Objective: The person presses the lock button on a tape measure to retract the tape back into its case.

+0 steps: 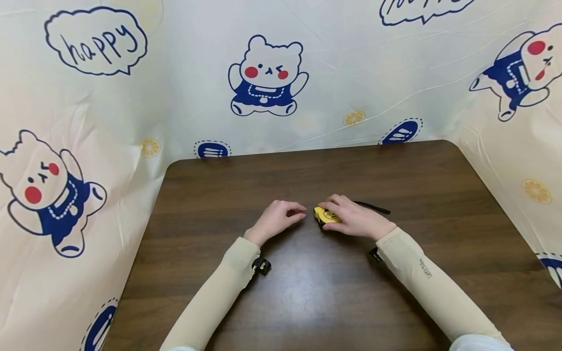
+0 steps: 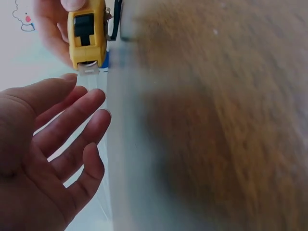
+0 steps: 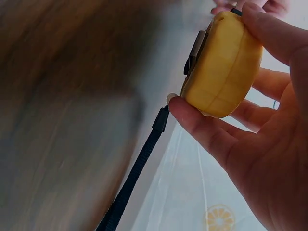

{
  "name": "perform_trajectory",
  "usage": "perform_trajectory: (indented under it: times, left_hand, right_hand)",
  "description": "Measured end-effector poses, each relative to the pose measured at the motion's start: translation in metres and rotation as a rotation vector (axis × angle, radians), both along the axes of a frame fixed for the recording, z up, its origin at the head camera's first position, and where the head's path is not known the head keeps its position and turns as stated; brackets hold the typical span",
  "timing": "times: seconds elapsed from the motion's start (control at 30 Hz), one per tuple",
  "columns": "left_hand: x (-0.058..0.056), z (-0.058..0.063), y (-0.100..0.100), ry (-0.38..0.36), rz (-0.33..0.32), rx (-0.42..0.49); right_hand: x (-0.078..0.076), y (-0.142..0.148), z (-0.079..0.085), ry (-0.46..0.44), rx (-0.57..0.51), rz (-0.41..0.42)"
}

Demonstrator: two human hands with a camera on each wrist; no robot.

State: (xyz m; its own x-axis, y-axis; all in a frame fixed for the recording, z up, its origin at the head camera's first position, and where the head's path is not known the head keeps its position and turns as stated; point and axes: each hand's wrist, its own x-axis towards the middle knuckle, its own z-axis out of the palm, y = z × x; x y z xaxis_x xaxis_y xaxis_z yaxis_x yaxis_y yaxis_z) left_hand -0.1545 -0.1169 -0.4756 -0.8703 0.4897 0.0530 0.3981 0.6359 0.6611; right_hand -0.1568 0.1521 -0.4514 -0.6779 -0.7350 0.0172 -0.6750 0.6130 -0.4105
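A yellow and black tape measure [image 1: 326, 215] is gripped by my right hand [image 1: 353, 218] above the middle of the table. In the right wrist view, the thumb and fingers hold the yellow case [image 3: 224, 67] by its sides, and a black wrist strap [image 3: 132, 175] trails from it. My left hand [image 1: 276, 218] is just left of the tape measure, apart from it and holding nothing. The left wrist view shows its fingers [image 2: 72, 118] loosely bent, near the tape's metal end hook [image 2: 88, 69], which sits at the mouth of the case.
A brown wooden table [image 1: 210, 195] lies under both hands. Behind it and along both sides hangs a pale curtain [image 1: 189, 73] printed with cartoon bears. Small black wrist cameras [image 1: 261, 265] are strapped below the hands.
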Motion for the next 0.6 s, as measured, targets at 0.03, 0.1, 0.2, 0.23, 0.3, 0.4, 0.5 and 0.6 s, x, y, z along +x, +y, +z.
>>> perform_trajectory:
  times: [0.03,0.1,0.2,0.23,0.3,0.4,0.5,0.6]
  left_hand:
    - [0.001,0.000,-0.002,-0.001,0.000,-0.003]
    - [0.003,0.000,-0.005,-0.004,0.007,-0.013]
    - [0.006,0.000,-0.010,-0.005,0.023,-0.026]
    - [0.007,0.000,-0.013,-0.006,0.032,-0.029]
    - [0.009,0.000,-0.018,-0.001,0.050,-0.035]
    - [0.012,-0.001,-0.027,0.007,0.069,-0.053]
    - [0.015,-0.001,-0.039,0.018,0.084,-0.074]
    - [0.020,0.000,-0.054,0.024,0.111,-0.096]
  right_hand:
    - [0.000,0.002,0.000,0.002,0.000,-0.004]
    - [-0.002,0.007,-0.002,0.001,0.003,-0.012]
    - [-0.005,0.017,-0.002,-0.007,0.005,-0.032]
    - [-0.006,0.021,-0.002,-0.008,0.002,-0.040]
    - [-0.009,0.029,-0.003,-0.014,0.001,-0.062]
    - [-0.016,0.043,-0.004,-0.021,-0.007,-0.098]
    - [-0.022,0.058,-0.004,-0.033,0.001,-0.133]
    - [-0.028,0.072,-0.004,-0.031,0.010,-0.162]
